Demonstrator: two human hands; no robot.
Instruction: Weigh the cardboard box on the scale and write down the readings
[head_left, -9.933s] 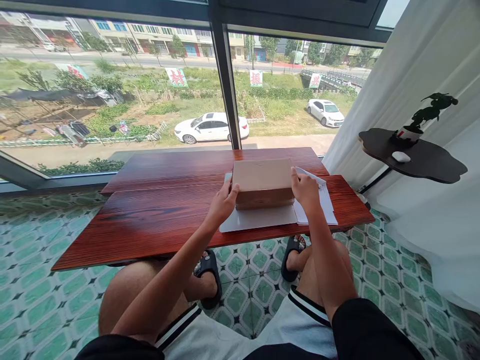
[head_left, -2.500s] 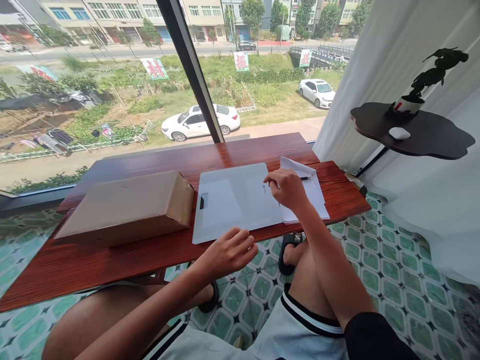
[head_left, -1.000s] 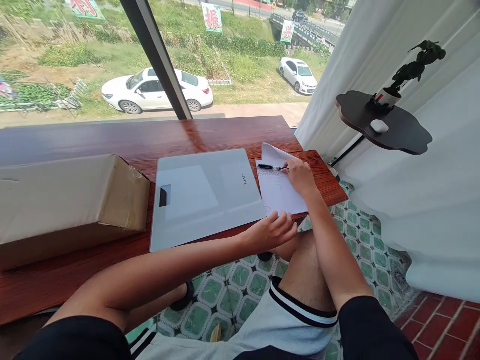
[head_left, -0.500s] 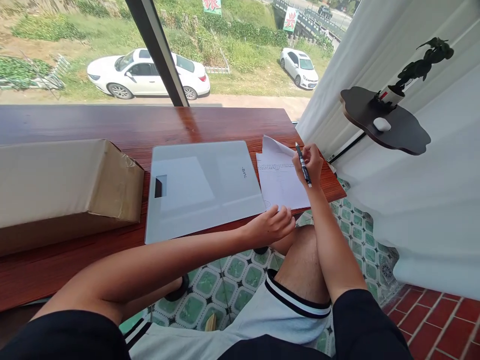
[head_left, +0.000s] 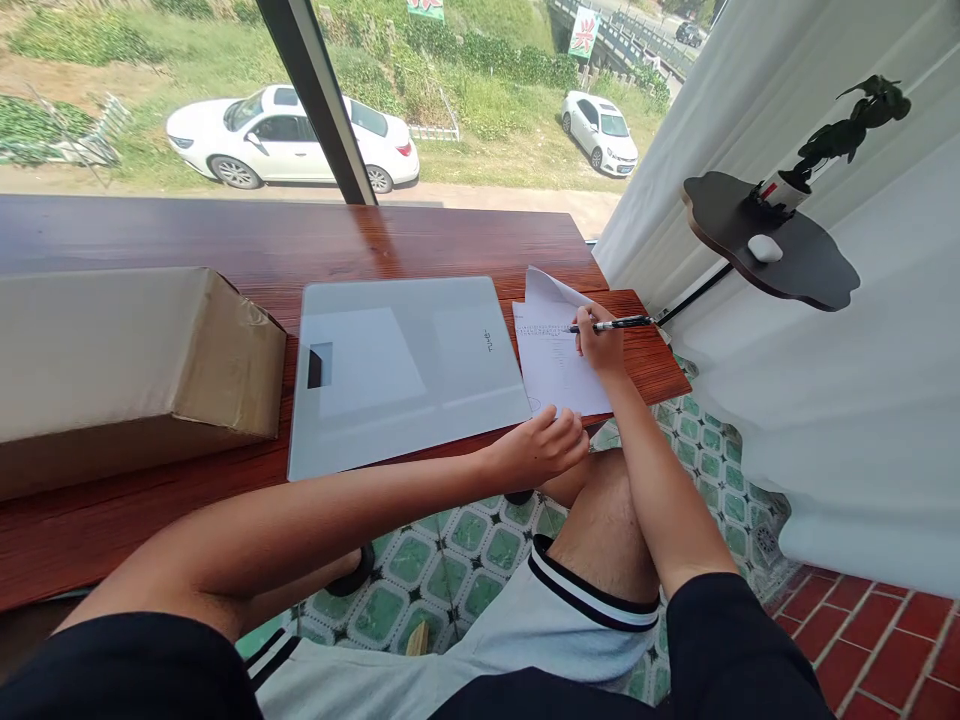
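Note:
My right hand [head_left: 600, 343] is closed around a black pen [head_left: 630, 322]. The pen lies nearly level, its tip over the lines of small writing on a white sheet of paper [head_left: 564, 375]. The sheet's top edge curls up. At the table's front edge, my left hand [head_left: 541, 447] rests by the paper's lower edge, its fingers loosely bent and slightly apart; no held thing shows in it. Just left of the paper lies a flat, glossy grey-white panel [head_left: 405, 370] with a dark notch near its left end and small lettering at its right.
A cardboard box [head_left: 97, 350] stands on the left of the red-brown wooden table [head_left: 465, 235]. To the right, a dark shelf-like stand [head_left: 814, 275] holds a potted plant [head_left: 787, 188] and a white rounded object [head_left: 765, 248]. White curtains [head_left: 862, 420] hang behind it.
My right hand has moved slightly left and down over the paper. The pen has swung from steeply slanted to nearly level, with its tip at the writing. My left hand has stayed almost still.

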